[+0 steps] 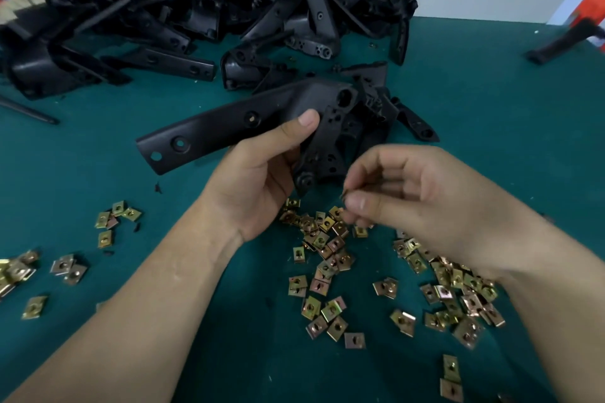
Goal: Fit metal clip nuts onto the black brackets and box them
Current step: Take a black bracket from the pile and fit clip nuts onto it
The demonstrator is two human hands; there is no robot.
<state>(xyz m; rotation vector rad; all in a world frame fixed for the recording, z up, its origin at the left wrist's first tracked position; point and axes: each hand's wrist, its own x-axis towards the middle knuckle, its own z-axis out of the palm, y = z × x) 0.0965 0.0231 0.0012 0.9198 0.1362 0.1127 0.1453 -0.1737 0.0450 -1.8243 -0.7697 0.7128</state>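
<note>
- Above the green table top (491,101), one black bracket (226,131) is held by the left hand (258,183). The thumb is laid across its upper face and the fingers are curled beneath, near the bend.
- Just beside the bracket's lower end, the right hand (425,203) is shown with its fingers curled. A small dark piece, taken to be a clip nut (344,196), is pinched between thumb and fingertips, but its form is hidden by motion blur.
- Loose clip nuts (327,258) are scattered on the table below both hands, with smaller groups lying well apart at the left.
- A heap of further brackets (229,10) is piled at the far side. No box is in view.
- The step in hand is judged to be the offering of the nut to the bracket. The two are near but not yet touching.
- If the nut's open mouth is not squared to the bracket's edge, it may be pushed on askew, and its thread would be left off the hole.
- Because so small a pinch is used, the nut may slip and be lost among the loose ones.
- Because the bracket is gripped at one place only, its long arm may swing under the push.
</note>
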